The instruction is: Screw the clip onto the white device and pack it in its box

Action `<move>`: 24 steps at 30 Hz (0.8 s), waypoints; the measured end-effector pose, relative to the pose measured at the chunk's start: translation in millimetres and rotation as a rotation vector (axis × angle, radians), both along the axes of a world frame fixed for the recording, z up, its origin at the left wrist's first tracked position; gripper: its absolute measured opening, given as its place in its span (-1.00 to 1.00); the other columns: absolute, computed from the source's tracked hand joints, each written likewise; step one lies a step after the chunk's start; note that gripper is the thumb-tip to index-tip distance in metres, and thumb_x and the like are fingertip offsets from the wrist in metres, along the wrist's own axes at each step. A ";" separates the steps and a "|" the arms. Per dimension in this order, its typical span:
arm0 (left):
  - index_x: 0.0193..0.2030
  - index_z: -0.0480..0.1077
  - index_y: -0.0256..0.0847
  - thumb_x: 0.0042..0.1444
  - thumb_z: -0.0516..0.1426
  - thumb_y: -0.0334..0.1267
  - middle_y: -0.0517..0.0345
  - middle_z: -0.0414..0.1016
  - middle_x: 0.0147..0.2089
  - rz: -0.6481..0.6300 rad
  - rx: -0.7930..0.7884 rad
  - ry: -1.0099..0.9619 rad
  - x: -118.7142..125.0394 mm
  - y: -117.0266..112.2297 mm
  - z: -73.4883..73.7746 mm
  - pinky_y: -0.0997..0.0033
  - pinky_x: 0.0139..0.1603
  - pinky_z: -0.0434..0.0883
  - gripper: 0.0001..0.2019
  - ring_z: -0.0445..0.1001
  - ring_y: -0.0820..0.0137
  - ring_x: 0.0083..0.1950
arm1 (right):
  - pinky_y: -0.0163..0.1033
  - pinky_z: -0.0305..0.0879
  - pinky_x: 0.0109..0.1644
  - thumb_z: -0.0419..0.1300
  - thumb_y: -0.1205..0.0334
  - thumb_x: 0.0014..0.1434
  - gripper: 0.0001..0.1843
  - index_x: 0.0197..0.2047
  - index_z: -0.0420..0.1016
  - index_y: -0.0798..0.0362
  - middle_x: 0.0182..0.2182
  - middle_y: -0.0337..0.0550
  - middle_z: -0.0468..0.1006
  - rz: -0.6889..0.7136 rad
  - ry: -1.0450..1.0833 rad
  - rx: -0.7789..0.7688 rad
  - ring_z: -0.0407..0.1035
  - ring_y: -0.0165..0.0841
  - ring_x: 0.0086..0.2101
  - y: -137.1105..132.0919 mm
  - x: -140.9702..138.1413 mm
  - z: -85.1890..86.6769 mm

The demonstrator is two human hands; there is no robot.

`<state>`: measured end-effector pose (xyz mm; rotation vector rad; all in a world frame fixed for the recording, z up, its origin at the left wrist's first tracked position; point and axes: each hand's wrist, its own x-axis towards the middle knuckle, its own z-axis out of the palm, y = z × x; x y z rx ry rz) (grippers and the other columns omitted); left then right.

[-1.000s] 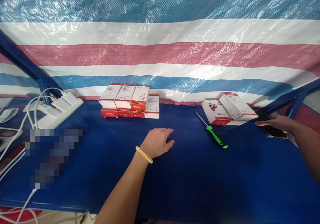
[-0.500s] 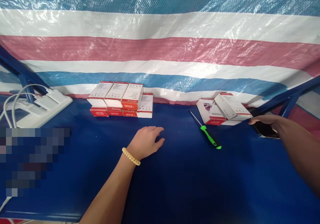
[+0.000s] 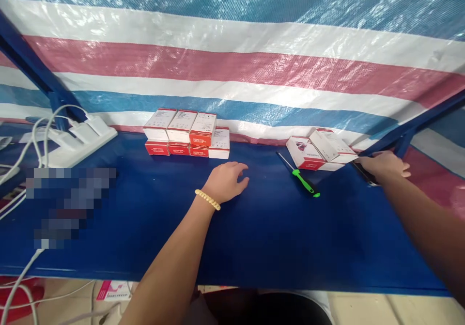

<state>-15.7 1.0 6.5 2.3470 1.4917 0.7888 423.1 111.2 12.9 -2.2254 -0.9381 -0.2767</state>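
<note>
My left hand (image 3: 227,182) rests palm down on the blue table (image 3: 276,238), fingers loosely apart and holding nothing; a beaded bracelet sits on its wrist. It lies just in front of a stack of red-and-white boxes (image 3: 189,133). My right hand (image 3: 383,166) reaches to the table's far right and lies over a dark flat device (image 3: 363,174), fingers curled round its edge. Only a sliver of the device shows. Two more red-and-white boxes (image 3: 321,149) lie just left of that hand. A green-handled screwdriver (image 3: 303,182) lies between my hands.
A white power strip (image 3: 80,141) with plugs and white cables sits at the back left. A striped blue, white and red tarp (image 3: 254,63) hangs behind the table. Blue frame bars slant at both sides. A blurred patch covers the left of the table.
The view has tipped down and the table's front edge now shows. My right hand has closed further over the dark device and drawn it slightly in. My left hand stays put.
</note>
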 end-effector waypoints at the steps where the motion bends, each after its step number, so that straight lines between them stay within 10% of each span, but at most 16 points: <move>1: -0.04 0.44 -0.18 0.13 0.13 -0.23 0.15 0.55 -0.20 0.030 0.017 -0.039 0.3 1.1 -0.9 0.32 -0.19 0.45 -0.74 0.52 0.32 -0.19 | 0.09 0.02 -0.17 0.38 0.44 -0.36 -0.60 -0.65 0.16 0.02 -0.51 -0.06 0.30 -0.027 0.075 0.012 0.18 -0.23 -0.32 -7.9 -13.5 4.3; 12: 0.03 0.34 -0.27 0.02 0.17 -0.36 -0.09 0.43 -0.01 0.439 0.280 -0.228 -7.4 20.0 -22.6 0.18 0.05 0.44 -0.62 0.42 0.15 0.06 | -0.07 0.27 -0.05 0.12 0.18 -0.13 -0.77 -0.34 0.37 0.05 -0.34 -0.08 0.44 0.614 -0.098 0.364 0.31 -0.20 -0.24 -52.8 -154.8 -36.3; 24: 0.29 0.15 -0.30 0.05 0.14 -0.28 -0.30 0.10 0.29 0.429 0.303 0.186 -21.4 31.9 -30.0 -0.02 0.19 0.32 -0.37 0.19 -0.06 0.28 | -0.02 0.26 -0.01 0.12 0.30 0.13 -0.91 -0.26 0.42 0.03 -0.26 -0.10 0.47 1.272 -0.221 0.223 0.31 -0.20 -0.16 -78.6 -198.6 -44.1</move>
